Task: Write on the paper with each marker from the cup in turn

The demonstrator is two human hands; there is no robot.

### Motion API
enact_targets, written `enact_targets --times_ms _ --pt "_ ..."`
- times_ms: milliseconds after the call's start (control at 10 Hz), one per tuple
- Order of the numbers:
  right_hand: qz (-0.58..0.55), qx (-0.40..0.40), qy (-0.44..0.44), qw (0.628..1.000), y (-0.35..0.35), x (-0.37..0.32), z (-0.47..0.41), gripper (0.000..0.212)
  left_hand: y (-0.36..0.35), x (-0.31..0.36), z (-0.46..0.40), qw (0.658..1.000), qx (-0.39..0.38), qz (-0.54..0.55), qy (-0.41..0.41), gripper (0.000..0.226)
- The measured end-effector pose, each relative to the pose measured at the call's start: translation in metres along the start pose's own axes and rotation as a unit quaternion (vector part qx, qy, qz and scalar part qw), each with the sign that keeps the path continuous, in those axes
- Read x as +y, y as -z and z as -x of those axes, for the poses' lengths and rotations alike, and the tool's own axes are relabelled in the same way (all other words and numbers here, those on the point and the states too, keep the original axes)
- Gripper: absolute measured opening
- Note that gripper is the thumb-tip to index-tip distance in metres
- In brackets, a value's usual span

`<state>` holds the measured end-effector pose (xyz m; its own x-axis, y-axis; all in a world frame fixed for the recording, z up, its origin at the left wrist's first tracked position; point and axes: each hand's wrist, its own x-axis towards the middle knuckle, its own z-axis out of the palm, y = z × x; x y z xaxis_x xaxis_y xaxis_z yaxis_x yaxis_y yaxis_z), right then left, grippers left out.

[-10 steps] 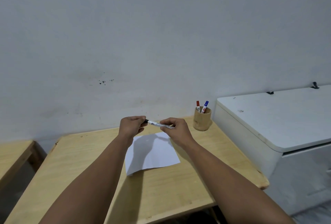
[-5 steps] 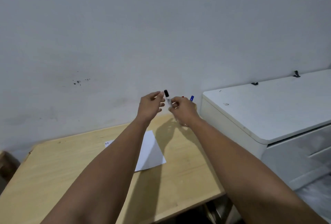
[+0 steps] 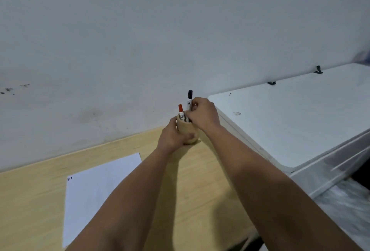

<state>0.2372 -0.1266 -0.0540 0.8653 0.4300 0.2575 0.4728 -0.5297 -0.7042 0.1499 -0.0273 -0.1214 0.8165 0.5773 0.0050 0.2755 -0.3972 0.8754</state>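
A tan wooden cup [image 3: 188,129] stands at the table's far right corner, by the wall. My left hand [image 3: 172,135] is wrapped around the cup's left side. My right hand [image 3: 203,111] pinches a black-capped marker [image 3: 189,100], held upright with its lower end inside the cup. A red-capped marker [image 3: 181,112] stands in the cup beside it. My right hand hides the blue marker. A white sheet of paper [image 3: 96,186] lies on the table to the left, with small dark marks in its top left corner.
The wooden table [image 3: 36,200] runs along a grey wall. A white cabinet [image 3: 290,120] stands directly to the right of the cup, its top higher than the table. My forearms cross above the table's right half.
The capped black marker went from level above the paper to upright in the cup. My left hand let go of it and took hold of the cup. The view shifted right.
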Motion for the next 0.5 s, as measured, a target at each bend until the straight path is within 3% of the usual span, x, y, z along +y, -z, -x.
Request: enact_targets --times_ms 100,200,400,500 --pt "0.018 -0.018 -0.001 1.0 -0.009 0.007 -0.001 0.013 -0.01 -0.006 -0.001 1.0 0.019 0.011 -0.01 0.08" --pt "0.026 -0.021 -0.002 0.999 -0.011 0.007 -0.001 0.008 -0.014 -0.009 0.0 0.999 0.031 0.025 -0.01 0.074" --pt "0.014 -0.029 -0.019 0.999 -0.005 0.001 0.007 0.017 -0.008 0.005 0.005 1.0 0.005 0.005 -0.001 0.08" --pt "-0.024 0.004 -0.01 1.0 0.005 -0.015 0.015 0.051 0.004 0.013 0.013 1.0 -0.017 0.0 -0.005 0.093"
